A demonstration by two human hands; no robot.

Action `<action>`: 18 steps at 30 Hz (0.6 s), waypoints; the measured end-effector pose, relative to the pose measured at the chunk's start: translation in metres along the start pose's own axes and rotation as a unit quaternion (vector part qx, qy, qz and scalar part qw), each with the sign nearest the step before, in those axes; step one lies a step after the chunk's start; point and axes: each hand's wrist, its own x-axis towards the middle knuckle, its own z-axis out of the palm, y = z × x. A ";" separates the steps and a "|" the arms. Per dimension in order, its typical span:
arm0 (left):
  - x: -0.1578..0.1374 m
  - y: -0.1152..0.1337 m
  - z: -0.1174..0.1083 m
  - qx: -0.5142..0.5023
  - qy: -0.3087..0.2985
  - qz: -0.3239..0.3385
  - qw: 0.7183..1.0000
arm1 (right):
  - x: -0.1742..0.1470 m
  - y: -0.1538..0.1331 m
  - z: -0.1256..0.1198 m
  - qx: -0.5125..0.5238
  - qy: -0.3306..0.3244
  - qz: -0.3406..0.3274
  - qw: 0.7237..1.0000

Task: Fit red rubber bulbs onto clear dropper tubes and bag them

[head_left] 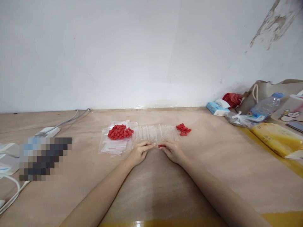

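Observation:
My left hand (141, 152) pinches a thin clear glass dropper tube (156, 146) between thumb and fingers. My right hand (173, 151) is closed on a red rubber bulb (161, 146), held end to end with the tube; whether the tube sits inside it is too small to tell. Just beyond my hands lies a row of clear dropper tubes (148, 132) side by side. A large pile of red bulbs (119, 131) rests on clear zip bags (115, 147) left of the row. Several loose red bulbs (183, 129) lie at its right end.
At the right are a blue tissue pack (217, 108), a plastic bottle (267, 105), a bag (281, 86) and a yellow tissue pack (278, 138). A power strip (50, 131) with cables and a blurred-out object (46, 159) are at the left. A white wall (142, 56) borders the table.

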 end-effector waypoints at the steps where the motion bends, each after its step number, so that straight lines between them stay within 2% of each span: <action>1: 0.000 0.000 0.000 0.003 0.001 0.004 1.000 | 0.000 0.000 0.000 -0.007 -0.003 -0.002 1.000; 7: -0.001 0.000 0.004 0.043 0.002 0.014 0.999 | 0.000 0.000 0.001 -0.042 -0.020 -0.024 0.999; 13: -0.003 -0.001 0.010 0.107 -0.009 0.019 0.994 | 0.001 -0.001 0.003 -0.154 -0.072 -0.068 0.983; 18: 0.001 0.000 0.009 0.130 0.047 -0.011 0.990 | 0.002 -0.001 0.003 -0.154 -0.021 -0.012 0.988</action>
